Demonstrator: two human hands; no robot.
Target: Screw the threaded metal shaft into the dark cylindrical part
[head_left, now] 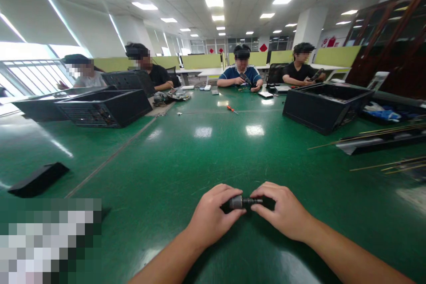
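A short black cylindrical tool (237, 202) with a narrower, ringed metal end lies level between my two hands, low in the head view. What kind of tool it is does not show clearly. My left hand (214, 211) is closed around its thick part, thumb below and fingers above. The narrow end points right, and the thumb and forefinger of my right hand (282, 208) close on it from both sides. Both hands are just over the green tabletop (186, 164).
Black computer cases stand at the left (106, 106) and right (328, 106). An orange screwdriver (231, 108) lies mid-table. Thin brass-coloured rods (333, 144) stick out at the right. A black block (40, 179) sits at the left. Several people work across the table.
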